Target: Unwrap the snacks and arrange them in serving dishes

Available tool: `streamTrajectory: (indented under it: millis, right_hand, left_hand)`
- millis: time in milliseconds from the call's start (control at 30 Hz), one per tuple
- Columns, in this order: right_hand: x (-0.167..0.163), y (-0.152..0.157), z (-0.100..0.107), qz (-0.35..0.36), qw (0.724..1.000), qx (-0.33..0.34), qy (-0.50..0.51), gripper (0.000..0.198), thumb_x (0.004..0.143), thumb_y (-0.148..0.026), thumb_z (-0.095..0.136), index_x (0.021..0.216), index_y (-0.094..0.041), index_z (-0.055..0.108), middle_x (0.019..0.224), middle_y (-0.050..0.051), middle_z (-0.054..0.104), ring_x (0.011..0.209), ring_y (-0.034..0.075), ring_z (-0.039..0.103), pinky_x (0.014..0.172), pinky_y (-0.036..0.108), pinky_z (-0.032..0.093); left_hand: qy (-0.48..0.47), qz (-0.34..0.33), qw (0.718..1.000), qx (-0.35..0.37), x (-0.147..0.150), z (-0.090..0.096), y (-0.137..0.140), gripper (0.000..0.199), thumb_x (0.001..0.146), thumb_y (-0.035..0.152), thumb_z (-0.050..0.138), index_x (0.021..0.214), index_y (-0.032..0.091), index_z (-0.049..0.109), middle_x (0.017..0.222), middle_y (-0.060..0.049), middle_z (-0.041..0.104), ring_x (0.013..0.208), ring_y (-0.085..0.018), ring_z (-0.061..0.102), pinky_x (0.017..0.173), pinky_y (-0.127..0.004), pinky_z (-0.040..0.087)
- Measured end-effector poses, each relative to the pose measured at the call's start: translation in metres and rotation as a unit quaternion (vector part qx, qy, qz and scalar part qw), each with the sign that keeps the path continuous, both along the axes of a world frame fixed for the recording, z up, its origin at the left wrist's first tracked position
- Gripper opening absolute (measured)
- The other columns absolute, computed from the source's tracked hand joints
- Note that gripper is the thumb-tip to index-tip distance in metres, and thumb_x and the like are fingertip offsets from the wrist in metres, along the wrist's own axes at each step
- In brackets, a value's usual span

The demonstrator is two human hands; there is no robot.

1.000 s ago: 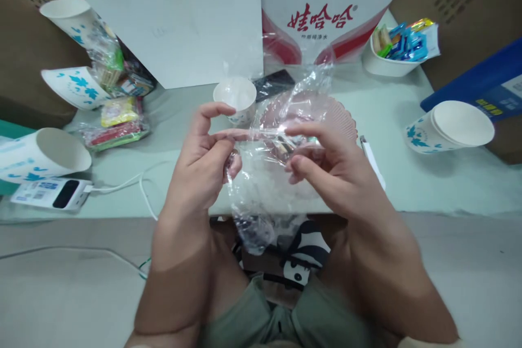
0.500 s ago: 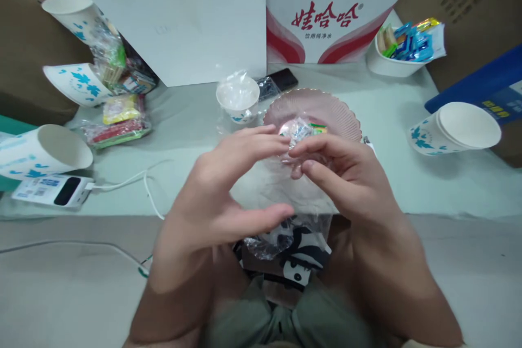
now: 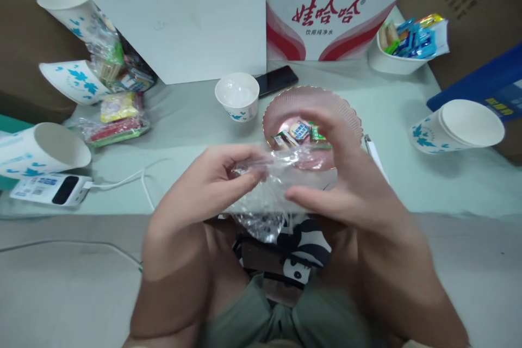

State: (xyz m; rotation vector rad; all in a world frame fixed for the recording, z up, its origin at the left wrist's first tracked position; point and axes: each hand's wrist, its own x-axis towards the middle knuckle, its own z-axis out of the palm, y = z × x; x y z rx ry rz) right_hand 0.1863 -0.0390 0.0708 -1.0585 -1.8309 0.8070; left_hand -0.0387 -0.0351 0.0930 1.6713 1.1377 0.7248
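Note:
A clear plastic bag hangs crumpled over the table's front edge, with its top gathered in my left hand. The fingers and thumb of that hand are closed on the plastic. To the right, my right hand is open, thumb and fingers wide apart around the bag's loose side; it is slightly blurred. Behind the bag lies a pink scalloped plate, partly covered by my right fingers. Several small wrapped snacks rest on it. A white paper cup with clear plastic inside stands left of the plate.
A dark phone lies behind the cup. White cartons stand at the back. Paper cups and packaged snacks sit at left, by a power bank with a cable. Stacked cups and a snack tub are at right.
My left hand has closed on the bag and drawn it left and nearer. My right hand's fingers have spread apart. The plastic no longer covers the cup, phone and plate's snacks as before.

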Motion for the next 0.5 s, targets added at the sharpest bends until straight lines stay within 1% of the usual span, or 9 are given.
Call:
streamTrajectory:
  millis: [67, 133, 167, 200, 233, 300, 367, 433, 500]
  right_hand:
    - [-0.002, 0.001, -0.002, 0.031, 0.999, -0.027, -0.025, 0.046, 0.079, -0.030, 0.081, 0.120, -0.028, 0.063, 0.123, 0.007, 0.070, 0.116, 0.029, 0.066, 0.097, 0.044, 0.056]
    - [-0.002, 0.004, -0.006, 0.011, 0.999, -0.049, -0.021, 0.028, 0.083, -0.027, 0.076, 0.108, -0.025, 0.064, 0.114, 0.005, 0.072, 0.105, 0.026, 0.069, 0.092, 0.040, 0.056]
    - [-0.001, 0.006, -0.009, -0.010, 0.998, -0.054, -0.006, 0.026, 0.083, -0.027, 0.075, 0.107, -0.026, 0.064, 0.114, 0.004, 0.072, 0.103, 0.025, 0.069, 0.089, 0.038, 0.057]
    - [0.000, 0.009, -0.013, -0.029, 0.998, -0.058, 0.016, 0.030, 0.083, -0.027, 0.076, 0.110, -0.027, 0.063, 0.116, 0.004, 0.072, 0.102, 0.024, 0.069, 0.087, 0.037, 0.057]
    - [0.002, 0.011, -0.016, -0.045, 0.996, -0.062, 0.044, 0.038, 0.083, -0.028, 0.077, 0.117, -0.028, 0.061, 0.117, 0.004, 0.071, 0.100, 0.023, 0.069, 0.083, 0.036, 0.058]
    - [0.004, 0.017, -0.024, -0.070, 0.989, -0.083, 0.101, 0.053, 0.084, -0.031, 0.076, 0.132, -0.032, 0.053, 0.109, 0.002, 0.072, 0.091, 0.021, 0.070, 0.074, 0.033, 0.058]
    - [0.006, 0.022, -0.031, -0.082, 0.979, -0.110, 0.153, 0.057, 0.087, -0.033, 0.074, 0.137, -0.034, 0.048, 0.097, 0.000, 0.071, 0.080, 0.018, 0.069, 0.067, 0.031, 0.057]
    - [0.004, 0.026, -0.037, -0.084, 0.968, -0.142, 0.192, 0.044, 0.086, -0.035, 0.075, 0.125, -0.031, 0.056, 0.091, -0.001, 0.070, 0.074, 0.017, 0.068, 0.065, 0.031, 0.058]
    - [0.001, 0.028, -0.041, -0.076, 0.961, -0.163, 0.210, 0.026, 0.085, -0.037, 0.076, 0.103, -0.027, 0.061, 0.088, 0.000, 0.069, 0.073, 0.017, 0.068, 0.065, 0.031, 0.059]
  left_hand:
    - [-0.052, 0.002, 0.998, -0.043, -0.001, 0.001, 0.000, 0.015, 0.081, 0.027, 0.076, 0.095, 0.021, 0.078, 0.080, -0.003, 0.076, 0.068, -0.017, 0.067, 0.058, -0.025, 0.050]
    - [-0.100, 0.035, 0.992, -0.072, -0.002, -0.003, 0.002, 0.036, 0.074, 0.025, 0.084, 0.109, 0.022, 0.074, 0.082, -0.003, 0.076, 0.064, -0.016, 0.066, 0.054, -0.023, 0.048]
    - [-0.116, 0.053, 0.988, -0.085, -0.003, -0.006, 0.003, 0.045, 0.072, 0.023, 0.086, 0.114, 0.022, 0.072, 0.082, -0.003, 0.077, 0.064, -0.015, 0.066, 0.053, -0.023, 0.047]
    - [-0.126, 0.069, 0.985, -0.096, -0.004, -0.009, 0.005, 0.049, 0.070, 0.023, 0.088, 0.116, 0.023, 0.070, 0.082, -0.003, 0.077, 0.063, -0.015, 0.067, 0.053, -0.022, 0.047]
    - [-0.135, 0.083, 0.982, -0.102, -0.004, -0.013, 0.007, 0.050, 0.070, 0.022, 0.088, 0.116, 0.022, 0.070, 0.081, -0.003, 0.076, 0.063, -0.015, 0.067, 0.054, -0.023, 0.048]
    - [-0.157, 0.119, 0.976, -0.098, -0.003, -0.020, 0.011, 0.040, 0.071, 0.022, 0.088, 0.107, 0.020, 0.071, 0.075, -0.002, 0.074, 0.064, -0.015, 0.068, 0.059, -0.025, 0.052]
    - [-0.198, 0.165, 0.963, -0.077, -0.001, -0.026, 0.015, 0.027, 0.070, 0.021, 0.086, 0.093, 0.019, 0.072, 0.071, -0.001, 0.071, 0.067, -0.015, 0.068, 0.066, -0.026, 0.056]
    - [-0.262, 0.196, 0.942, -0.074, 0.001, -0.030, 0.019, 0.021, 0.068, 0.023, 0.087, 0.083, 0.020, 0.072, 0.075, 0.000, 0.071, 0.073, -0.014, 0.069, 0.074, -0.026, 0.059]
    - [-0.313, 0.179, 0.926, -0.110, 0.003, -0.032, 0.021, 0.025, 0.067, 0.031, 0.088, 0.085, 0.022, 0.073, 0.087, -0.001, 0.074, 0.084, -0.016, 0.072, 0.081, -0.028, 0.062]
